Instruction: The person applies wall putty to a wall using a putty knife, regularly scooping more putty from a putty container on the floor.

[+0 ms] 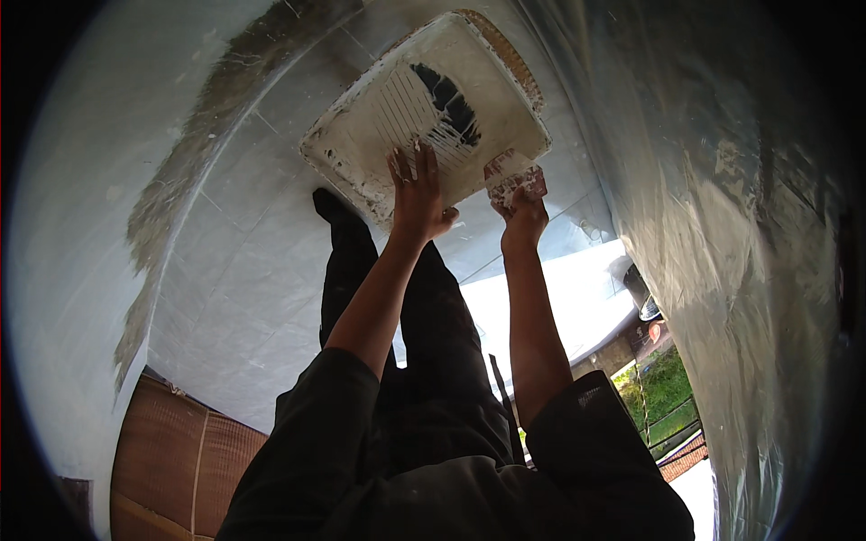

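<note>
"Grey tiled floor (234,216) spreads beneath us, with translucent plastic sheeting (722,225) along the right and a pale wall (117,180) at left. How do we find the hands?"

"We record the left hand (419,194) over the near part of a white-smeared tray (514,117), fingers extended and slightly parted, tips whitened. We see nothing gripped; whether it presses on the ribbed slope, we cannot tell. We find the right hand (526,216) closed around a reddish-brown block (516,171), coated white in patches, at the tray's near right corner."

"What hazards do we note?"

"If that coating is wet, we judge the block could slip from the fingers. Weight leaned on the rim could tip the tray. A dark-clad foot (334,203) is just beside its left edge; a careless step could knock it."

"And the pose?"

"We see both forearms reaching forward, the left slanting inward, the right nearly straight."
</note>
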The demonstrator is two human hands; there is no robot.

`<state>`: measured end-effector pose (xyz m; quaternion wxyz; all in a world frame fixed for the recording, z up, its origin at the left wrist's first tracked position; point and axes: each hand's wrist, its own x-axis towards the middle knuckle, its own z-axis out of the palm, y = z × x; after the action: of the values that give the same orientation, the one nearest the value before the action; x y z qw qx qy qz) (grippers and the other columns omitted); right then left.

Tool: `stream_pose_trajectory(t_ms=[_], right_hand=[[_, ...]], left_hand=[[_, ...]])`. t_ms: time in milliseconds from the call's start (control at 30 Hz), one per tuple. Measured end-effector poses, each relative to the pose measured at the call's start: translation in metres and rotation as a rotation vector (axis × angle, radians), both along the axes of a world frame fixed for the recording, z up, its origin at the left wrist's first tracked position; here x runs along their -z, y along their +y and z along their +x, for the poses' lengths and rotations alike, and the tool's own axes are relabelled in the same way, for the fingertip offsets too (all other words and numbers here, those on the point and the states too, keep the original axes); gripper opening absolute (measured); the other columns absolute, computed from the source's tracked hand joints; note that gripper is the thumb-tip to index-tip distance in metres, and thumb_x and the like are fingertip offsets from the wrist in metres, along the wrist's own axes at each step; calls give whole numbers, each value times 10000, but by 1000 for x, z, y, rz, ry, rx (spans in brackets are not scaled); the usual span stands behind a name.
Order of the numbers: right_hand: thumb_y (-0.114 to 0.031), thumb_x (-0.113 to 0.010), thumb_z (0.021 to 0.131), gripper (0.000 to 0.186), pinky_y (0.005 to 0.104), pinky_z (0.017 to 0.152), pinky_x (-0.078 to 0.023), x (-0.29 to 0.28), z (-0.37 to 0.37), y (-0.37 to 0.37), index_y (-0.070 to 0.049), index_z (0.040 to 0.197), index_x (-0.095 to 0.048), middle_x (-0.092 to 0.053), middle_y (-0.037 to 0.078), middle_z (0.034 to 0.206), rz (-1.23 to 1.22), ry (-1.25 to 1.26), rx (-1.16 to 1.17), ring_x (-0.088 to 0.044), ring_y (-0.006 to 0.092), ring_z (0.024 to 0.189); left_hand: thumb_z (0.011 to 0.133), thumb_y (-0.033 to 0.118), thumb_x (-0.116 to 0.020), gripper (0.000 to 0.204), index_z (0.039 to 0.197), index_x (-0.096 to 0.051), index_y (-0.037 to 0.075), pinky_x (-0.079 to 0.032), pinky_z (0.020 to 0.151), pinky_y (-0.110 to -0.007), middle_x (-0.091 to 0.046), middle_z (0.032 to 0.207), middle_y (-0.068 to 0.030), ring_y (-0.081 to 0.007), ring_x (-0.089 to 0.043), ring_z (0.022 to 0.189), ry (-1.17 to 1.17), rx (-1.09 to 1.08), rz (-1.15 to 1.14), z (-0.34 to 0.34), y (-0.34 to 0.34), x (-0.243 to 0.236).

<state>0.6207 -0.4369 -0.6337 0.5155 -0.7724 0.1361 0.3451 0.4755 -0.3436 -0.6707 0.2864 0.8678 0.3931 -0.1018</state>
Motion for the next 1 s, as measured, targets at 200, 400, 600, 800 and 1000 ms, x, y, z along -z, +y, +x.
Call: stream_pose_trajectory(t_ms=[200, 400, 600, 800, 1000], right_hand=[[-145, -564, 1029, 375, 460, 850, -641, 16, 3, -47, -12, 1375, -510, -597, 183, 1251, 15, 122, 124, -646, 302, 1087], [-52, -573, 1015, 458, 409, 890, -598, -7, -3, -90, -37, 1466, -492, -602, 173, 1326, -45, -93, 59, -653, 286, 1124], [59, -572, 879, 494, 441, 1149, -315, -31, 31, -16, -121, 1332, -654, -676, 48, 1331, -167, -1153, -1022, -582, 218, 1301], [41, -642, 778, 558, 590, 1186, -147, 1, 48, -19, -239, 1259, -687, -599, -85, 1424, -419, -1369, -1441, -491, 172, 1391], [100, -611, 773, 618, 574, 1186, -133, -9, 56, -57, -208, 1307, -656, -621, -43, 1412, -320, -1325, -1542, -484, 200, 1413]], left_hand=[[669, 430, -851, 1234, 1558, -174, -94, -94, 1214, -681, -208, 1599, -335, -619, -187, 1449, 16, 16, 0, 1, 0, -1], [671, 437, -851, 1236, 1563, -174, -88, -77, 1212, -688, -218, 1599, -329, -609, -189, 1455, 40, 4, 3, -1, 2, -2], [657, 413, -864, 1237, 1561, -181, -84, -93, 1207, -693, -231, 1598, -321, -603, -223, 1447, -5, -15, 2, 0, -1, -3], [639, 414, -871, 1236, 1555, -206, -83, -99, 1207, -691, -236, 1599, -318, -602, -244, 1439, -44, -28, 12, -1, -2, 2], [640, 421, -871, 1220, 1549, -232, -82, -112, 1213, -677, -231, 1602, -320, -602, -250, 1437, -53, -32, 19, -4, -1, 3]])
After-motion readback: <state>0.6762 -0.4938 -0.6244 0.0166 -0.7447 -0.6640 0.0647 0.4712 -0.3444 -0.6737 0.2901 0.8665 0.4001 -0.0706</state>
